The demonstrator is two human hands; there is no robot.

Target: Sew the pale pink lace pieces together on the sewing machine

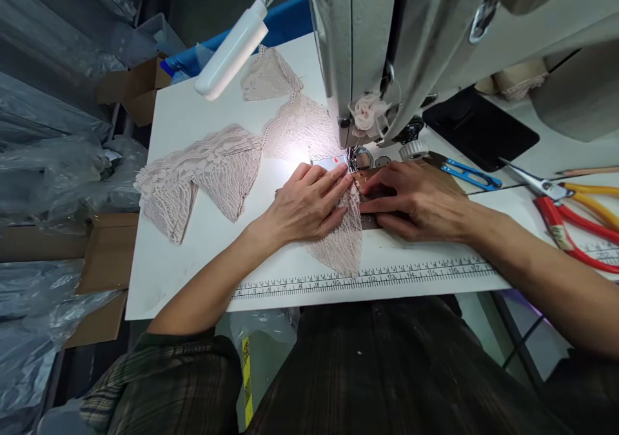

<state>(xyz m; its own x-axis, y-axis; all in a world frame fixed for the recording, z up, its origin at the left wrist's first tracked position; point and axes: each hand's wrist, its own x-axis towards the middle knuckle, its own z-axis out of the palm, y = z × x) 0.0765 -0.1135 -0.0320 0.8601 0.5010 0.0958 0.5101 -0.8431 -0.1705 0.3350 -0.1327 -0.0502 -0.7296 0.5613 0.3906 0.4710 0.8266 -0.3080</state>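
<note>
A pale pink lace piece (338,245) lies under the presser foot (352,158) of a sewing machine (358,48). My left hand (312,203) rests flat on this lace, fingers stretched toward the foot. From the right, my right hand (411,200) pinches the lace edge beside the needle plate; its fingertips are partly hidden. More joined lace panels (300,122) trail off behind and to the left, down to a scalloped lace piece (203,164) on the white table (207,267). The needle's tip cannot be made out.
To the right lie blue thread snips (471,174), a black phone (478,125) and red-and-yellow-handled scissors (570,203). A printed ruler strip (367,280) follows the table's front edge. A white lamp (232,48) hangs at the upper left. Cardboard boxes (109,248) and plastic bags stand left.
</note>
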